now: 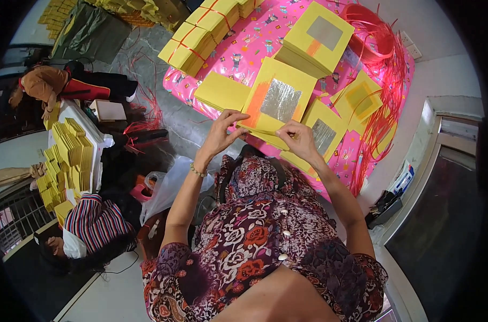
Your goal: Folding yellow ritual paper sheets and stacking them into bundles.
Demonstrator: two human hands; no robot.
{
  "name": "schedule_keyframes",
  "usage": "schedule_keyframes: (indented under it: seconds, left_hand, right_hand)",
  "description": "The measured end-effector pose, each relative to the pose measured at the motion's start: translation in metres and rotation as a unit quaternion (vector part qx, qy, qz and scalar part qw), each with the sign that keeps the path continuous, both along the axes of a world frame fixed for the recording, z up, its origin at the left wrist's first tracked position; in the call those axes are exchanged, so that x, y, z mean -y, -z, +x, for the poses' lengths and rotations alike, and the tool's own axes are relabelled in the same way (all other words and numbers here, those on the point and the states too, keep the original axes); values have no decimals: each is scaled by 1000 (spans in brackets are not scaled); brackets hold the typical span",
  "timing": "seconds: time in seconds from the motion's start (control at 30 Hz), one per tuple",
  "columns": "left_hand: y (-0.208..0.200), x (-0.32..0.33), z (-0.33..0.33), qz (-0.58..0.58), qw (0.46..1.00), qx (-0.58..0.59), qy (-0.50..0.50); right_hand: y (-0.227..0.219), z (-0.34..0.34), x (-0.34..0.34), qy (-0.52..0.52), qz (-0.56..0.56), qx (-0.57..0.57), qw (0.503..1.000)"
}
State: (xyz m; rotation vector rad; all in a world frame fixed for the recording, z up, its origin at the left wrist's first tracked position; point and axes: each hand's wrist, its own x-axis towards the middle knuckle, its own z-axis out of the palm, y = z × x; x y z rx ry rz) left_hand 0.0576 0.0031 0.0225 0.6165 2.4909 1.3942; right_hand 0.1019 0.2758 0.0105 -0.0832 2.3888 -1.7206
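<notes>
A yellow paper sheet with a silver foil square and an orange smear is held up at its near edge, which looks curled or folded. My left hand pinches the near left corner; my right hand pinches the edge farther right. Beneath and to the right lies another foil-marked yellow sheet. Plain yellow paper rests left of the held sheet. Beyond it stands a thick stack of foil-marked sheets. Smaller yellow sheets spread to the right.
A pink patterned cloth covers the table. Yellow bundles tied with red string stand at the far left; loose red strips hang along the right. Leftward, people sit around a white table with yellow paper stacks. A plastic bag lies nearby.
</notes>
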Motion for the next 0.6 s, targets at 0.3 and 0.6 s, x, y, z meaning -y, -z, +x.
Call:
schedule_keyframes:
  seconds: [0.3,0.6]
  left_hand:
    - [-1,-1,0,-4,1000,14,-3]
    - [-4,-1,-4,-14,1000,17,1]
  right_hand:
    - [9,-1,0,8,-15,12,1000]
    - [7,-3,0,9,-9,18,1000]
